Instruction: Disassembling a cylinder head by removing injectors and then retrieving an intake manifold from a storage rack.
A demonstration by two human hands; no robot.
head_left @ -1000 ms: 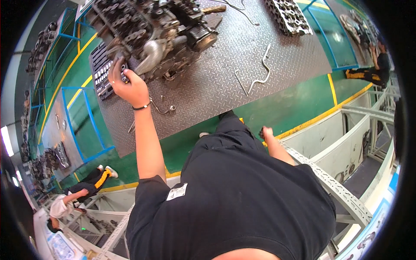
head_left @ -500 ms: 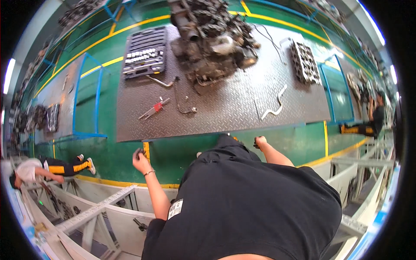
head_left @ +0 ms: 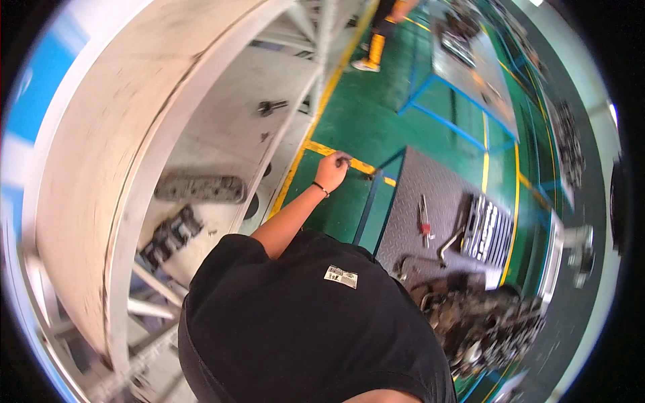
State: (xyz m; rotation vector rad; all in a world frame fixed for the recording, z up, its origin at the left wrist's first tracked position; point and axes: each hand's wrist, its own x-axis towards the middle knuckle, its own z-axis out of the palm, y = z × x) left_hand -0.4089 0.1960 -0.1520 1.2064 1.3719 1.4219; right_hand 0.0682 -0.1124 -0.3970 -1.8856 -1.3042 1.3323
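My left hand (head_left: pixel 332 172), with a dark band at the wrist, hangs over the green floor between the rack and the workbench. Its fingers are curled in; something dark shows at the fingertips, too blurred to name. My right hand is out of view. Nearest on the ribbed metal workbench (head_left: pixel 411 195) lies a red-and-metal tool (head_left: pixel 425 227). Beside it are a bent metal bar (head_left: pixel 449 248) and an open socket set case (head_left: pixel 487 230). A greasy engine (head_left: pixel 484 319) stands at the near end of the bench.
A pale rack (head_left: pixel 181 87) on my left holds a long grey part (head_left: pixel 201 189), a black ribbed part (head_left: pixel 172 238) and a dark shafted part (head_left: pixel 272 107). A blue-framed table (head_left: pixel 480 80) stands beyond, near a person's leg (head_left: pixel 375 50).
My view has swung left, away from facing the workbench, so the bench and engine now lie at the right and the rack fills the left. My right hand has left the picture.
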